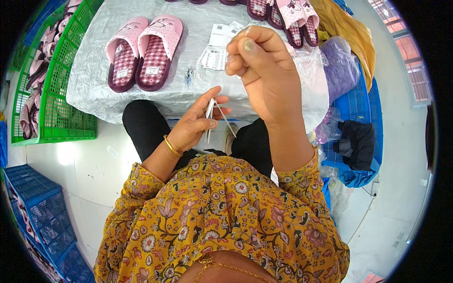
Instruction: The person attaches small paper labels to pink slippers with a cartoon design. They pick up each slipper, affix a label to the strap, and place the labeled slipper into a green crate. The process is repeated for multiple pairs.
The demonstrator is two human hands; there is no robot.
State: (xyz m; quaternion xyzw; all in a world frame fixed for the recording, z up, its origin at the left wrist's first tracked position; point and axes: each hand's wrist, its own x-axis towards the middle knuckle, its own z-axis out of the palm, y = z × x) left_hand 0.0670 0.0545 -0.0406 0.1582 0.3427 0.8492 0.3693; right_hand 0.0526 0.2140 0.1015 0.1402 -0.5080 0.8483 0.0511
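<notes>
My left hand [188,125] holds a few thin white card tags [209,115], seen almost edge-on between the thumb and fingers. A slim strip hangs down beside them. Higher up, over the table, my right hand [271,75] is closed in a pinch. A thin pale strand [247,31] shows at its fingertips, too fine to name surely. Behind that hand lie white printed label tags [216,51], partly hidden by it. To their left rests a pair of pink slippers [159,49] with maroon checked insoles. A small bunch of thin dark pieces [189,77] lies between slippers and tags.
Plastic sheeting covers the table [99,101]. More slippers [296,19] stand along its far right side. A green crate [66,80] of slippers is at left, with blue crates [45,207] below. Right are a purple bag [339,66] and dark cloth [355,144] by blue baskets.
</notes>
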